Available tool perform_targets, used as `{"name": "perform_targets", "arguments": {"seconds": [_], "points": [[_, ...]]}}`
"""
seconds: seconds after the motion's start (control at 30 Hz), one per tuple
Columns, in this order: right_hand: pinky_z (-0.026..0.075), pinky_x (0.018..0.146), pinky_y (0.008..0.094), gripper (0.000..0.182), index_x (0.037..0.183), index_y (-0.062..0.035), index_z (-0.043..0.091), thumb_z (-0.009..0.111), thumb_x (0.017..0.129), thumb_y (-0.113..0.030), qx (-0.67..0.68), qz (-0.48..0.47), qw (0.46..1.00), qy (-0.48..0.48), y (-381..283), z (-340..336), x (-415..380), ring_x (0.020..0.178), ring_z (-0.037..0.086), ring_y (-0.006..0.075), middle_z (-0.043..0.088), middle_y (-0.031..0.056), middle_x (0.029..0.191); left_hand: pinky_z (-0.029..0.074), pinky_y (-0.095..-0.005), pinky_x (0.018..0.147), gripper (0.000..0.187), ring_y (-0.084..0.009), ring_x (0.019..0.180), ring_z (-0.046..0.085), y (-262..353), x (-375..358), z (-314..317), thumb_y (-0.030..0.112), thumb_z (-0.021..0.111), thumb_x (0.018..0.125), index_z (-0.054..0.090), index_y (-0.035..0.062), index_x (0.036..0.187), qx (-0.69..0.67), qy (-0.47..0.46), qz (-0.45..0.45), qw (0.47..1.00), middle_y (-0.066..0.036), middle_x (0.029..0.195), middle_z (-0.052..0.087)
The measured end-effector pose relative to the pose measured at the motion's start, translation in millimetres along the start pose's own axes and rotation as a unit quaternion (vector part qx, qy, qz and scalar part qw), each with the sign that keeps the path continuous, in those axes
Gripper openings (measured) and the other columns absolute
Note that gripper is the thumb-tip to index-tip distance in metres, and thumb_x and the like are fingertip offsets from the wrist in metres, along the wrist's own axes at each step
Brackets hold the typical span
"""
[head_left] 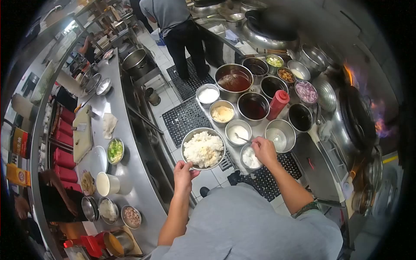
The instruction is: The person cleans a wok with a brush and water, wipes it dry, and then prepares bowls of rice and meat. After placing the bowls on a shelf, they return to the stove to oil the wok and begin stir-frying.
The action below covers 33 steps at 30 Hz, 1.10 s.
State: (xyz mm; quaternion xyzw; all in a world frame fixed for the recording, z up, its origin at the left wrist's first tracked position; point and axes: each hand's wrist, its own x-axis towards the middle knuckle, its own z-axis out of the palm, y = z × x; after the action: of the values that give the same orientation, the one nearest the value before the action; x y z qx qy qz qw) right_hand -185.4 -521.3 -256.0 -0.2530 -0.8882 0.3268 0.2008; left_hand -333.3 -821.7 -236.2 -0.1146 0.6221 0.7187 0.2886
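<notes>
My left hand [185, 174] grips the rim of a metal bowl [185, 165] heaped with white rice [203, 148], which has pale yellowish bits on top. The bowl is held over the floor, left of the counter of seasonings. My right hand [263, 150] is closed, its fingers at the handle end of a small metal spoon [242, 138]. The spoon's other end rests in a tin of white powder [238, 131]. Just below my right hand stands another tin of white grains [250, 157], partly covered by the hand.
Pots of dark sauce [253, 106], a red squeeze bottle [278, 104] and a bowl of chopped red onion [306, 92] crowd the right counter. Flames [379, 119] rise by a black wok [357, 117]. A steel counter [134, 173] runs along the left. Another person [171, 26] stands ahead.
</notes>
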Motion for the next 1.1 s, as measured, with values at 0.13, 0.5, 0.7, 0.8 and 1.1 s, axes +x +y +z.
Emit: {"name": "perform_targets", "arguments": {"seconds": [0.13,0.5,0.7,0.8,1.1], "points": [[0.053,0.055,0.0338,0.015,0.098,0.0019,0.068,0.062,0.091,-0.01,0.165,0.18,0.969,-0.046,-0.1,-9.7,-9.2,0.06,0.067,0.0204,0.073,0.0137,0.081,0.059,-0.0264,0.056,0.012,-0.0157,0.063,0.064,-13.4,-12.2,-6.3,0.009,0.059,0.094,0.048,0.0074,0.088,0.012,0.023,-0.005,1.0,-0.008,0.087,0.062],[0.047,0.048,0.0223,0.017,0.104,0.0002,0.066,0.06,0.097,-0.014,0.323,0.168,0.926,-0.102,-3.0,-81.9,6.5,0.061,0.065,0.0135,0.074,0.0092,0.09,0.059,-0.0262,0.056,0.012,-0.0145,0.062,0.065,-44.7,-36.5,10.8,0.009,0.06,0.093,0.05,0.0066,0.088,0.007,0.054,-0.015,0.998,-0.008,0.083,0.062],[0.056,0.07,0.0405,0.017,0.099,-0.0002,0.07,0.063,0.09,-0.013,-0.014,-0.054,0.998,-0.04,30.5,-24.4,14.7,0.075,0.071,0.0323,0.072,0.0174,0.083,0.059,-0.0256,0.056,0.009,-0.0156,0.063,0.065,-56.3,-48.6,36.9,0.009,0.06,0.093,0.052,0.0057,0.09,-0.025,0.06,-0.001,0.998,-0.008,0.086,0.063],[0.052,0.055,0.0334,0.017,0.097,0.0041,0.069,0.062,0.09,-0.01,0.094,0.01,0.991,-0.098,28.4,-18.3,6.9,0.06,0.068,0.0181,0.072,0.0139,0.077,0.059,-0.0258,0.056,0.009,-0.0164,0.065,0.066,-63.6,-55.3,40.1,0.008,0.06,0.093,0.052,0.0057,0.09,-0.034,0.074,-0.002,0.997,-0.009,0.09,0.064],[0.05,0.047,0.0259,0.023,0.105,0.008,0.064,0.058,0.093,-0.011,0.345,0.203,0.908,-0.124,46.6,-42.7,14.1,0.058,0.064,0.0149,0.074,0.0144,0.092,0.06,-0.0299,0.063,0.009,-0.0179,0.072,0.065,-77.8,-75.2,35.3,0.008,0.059,0.093,0.051,0.007,0.089,-0.048,0.124,0.015,0.991,-0.009,0.091,0.063]]}}
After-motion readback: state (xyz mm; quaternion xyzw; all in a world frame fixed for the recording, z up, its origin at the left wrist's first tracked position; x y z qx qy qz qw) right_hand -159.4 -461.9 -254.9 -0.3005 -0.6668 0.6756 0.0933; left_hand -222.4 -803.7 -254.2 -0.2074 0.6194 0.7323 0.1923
